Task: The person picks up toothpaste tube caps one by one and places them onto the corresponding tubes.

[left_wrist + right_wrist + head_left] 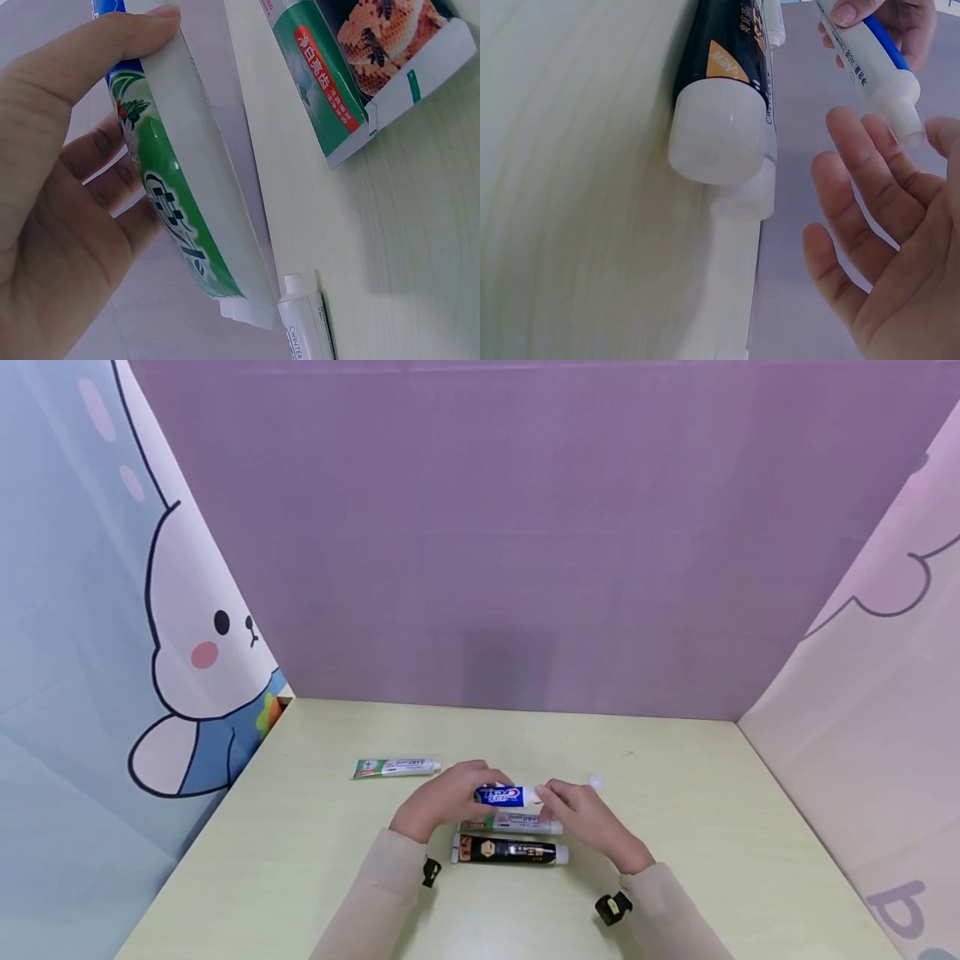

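My left hand [453, 793] grips a toothpaste tube [501, 796] above the table, thumb on its pale side and fingers beneath. It is blue and white on one side, green with a floral print on the other. My right hand [900, 217] is at the tube's narrow white ribbed end [904, 124]. Its fingers are spread and fairly straight, with thumb and forefinger on either side of that end; whether they touch it I cannot tell. Below the hands, a green-and-white toothpaste tube [517, 824] lies beside a black toothpaste tube [510, 850], white caps to the right.
Another green-and-white tube [397, 767] lies at the back left of the pale table [675, 827]. A small white thing [596, 782] sits just beyond the right hand. A purple wall [487, 543] closes the back, and printed sheets hang at both sides.
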The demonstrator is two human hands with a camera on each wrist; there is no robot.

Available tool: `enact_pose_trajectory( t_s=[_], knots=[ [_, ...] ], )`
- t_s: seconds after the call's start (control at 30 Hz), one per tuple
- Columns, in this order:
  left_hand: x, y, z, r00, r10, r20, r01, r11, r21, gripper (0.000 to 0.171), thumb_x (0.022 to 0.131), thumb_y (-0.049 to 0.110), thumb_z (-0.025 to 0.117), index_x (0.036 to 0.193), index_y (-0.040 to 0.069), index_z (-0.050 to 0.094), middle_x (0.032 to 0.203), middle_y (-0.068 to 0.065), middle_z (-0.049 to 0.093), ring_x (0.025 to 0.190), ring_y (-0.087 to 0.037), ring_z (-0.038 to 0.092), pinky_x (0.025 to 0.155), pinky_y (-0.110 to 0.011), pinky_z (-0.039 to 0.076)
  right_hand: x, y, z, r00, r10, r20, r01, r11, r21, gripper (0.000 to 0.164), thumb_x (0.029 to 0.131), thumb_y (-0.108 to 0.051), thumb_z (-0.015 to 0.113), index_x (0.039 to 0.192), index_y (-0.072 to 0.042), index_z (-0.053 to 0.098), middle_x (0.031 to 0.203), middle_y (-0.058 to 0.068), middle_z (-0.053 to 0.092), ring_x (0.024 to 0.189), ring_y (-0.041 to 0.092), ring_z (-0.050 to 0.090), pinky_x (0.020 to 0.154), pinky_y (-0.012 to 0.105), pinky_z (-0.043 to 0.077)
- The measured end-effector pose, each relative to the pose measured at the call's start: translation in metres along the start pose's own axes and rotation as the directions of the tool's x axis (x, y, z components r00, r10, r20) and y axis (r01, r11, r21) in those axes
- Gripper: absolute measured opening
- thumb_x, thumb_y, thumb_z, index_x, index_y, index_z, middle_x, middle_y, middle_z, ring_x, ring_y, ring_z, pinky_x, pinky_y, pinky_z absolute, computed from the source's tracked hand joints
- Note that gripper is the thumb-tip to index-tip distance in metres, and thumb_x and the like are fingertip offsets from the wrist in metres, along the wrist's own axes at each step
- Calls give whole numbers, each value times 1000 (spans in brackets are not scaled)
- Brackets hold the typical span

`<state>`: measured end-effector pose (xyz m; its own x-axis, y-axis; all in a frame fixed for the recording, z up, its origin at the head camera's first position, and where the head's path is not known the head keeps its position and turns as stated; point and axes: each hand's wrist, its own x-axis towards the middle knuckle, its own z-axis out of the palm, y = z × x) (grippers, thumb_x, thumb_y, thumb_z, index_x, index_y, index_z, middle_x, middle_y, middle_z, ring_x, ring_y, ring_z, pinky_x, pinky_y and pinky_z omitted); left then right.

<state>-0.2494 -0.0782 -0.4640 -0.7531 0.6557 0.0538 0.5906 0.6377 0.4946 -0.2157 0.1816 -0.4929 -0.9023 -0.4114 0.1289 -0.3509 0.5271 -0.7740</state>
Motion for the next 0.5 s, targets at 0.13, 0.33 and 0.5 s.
enact_pose_trajectory(
  t_s=[0.13, 0.33, 0.5],
  knots=[
    [1, 0, 0, 1000, 0, 3, 0, 1000, 7, 42, 88, 20, 80, 128, 25, 69, 110, 9, 63, 96, -5, 57, 89, -26, 51, -2, 1, -1, 1000, -23, -11, 23, 1000, 17, 29, 104, -39, 53, 116, -15, 66, 90, 1, 70, 84, 22, 66, 73, 33, 54],
    [1, 1, -2, 1000, 5, 4, -5, 1000, 11, 42, 88, 20, 80, 128, 24, 69, 109, 8, 63, 95, -5, 57, 89, -27, 52, -2, 2, -1, 994, -94, -51, 94, 996, 9, 30, 97, -29, 69, 121, -14, 61, 100, -5, 68, 87, 15, 64, 76, 31, 54],
    [2, 2, -2, 1000, 11, 3, -11, 1000, 14, 42, 87, 20, 81, 127, 24, 69, 109, 7, 63, 95, -6, 57, 89, -28, 52, -1, 5, 0, 984, -150, -94, 148, 989, -26, 26, 94, -19, 73, 117, -15, 61, 105, -6, 66, 89, 15, 65, 76, 31, 53]
  ],
)
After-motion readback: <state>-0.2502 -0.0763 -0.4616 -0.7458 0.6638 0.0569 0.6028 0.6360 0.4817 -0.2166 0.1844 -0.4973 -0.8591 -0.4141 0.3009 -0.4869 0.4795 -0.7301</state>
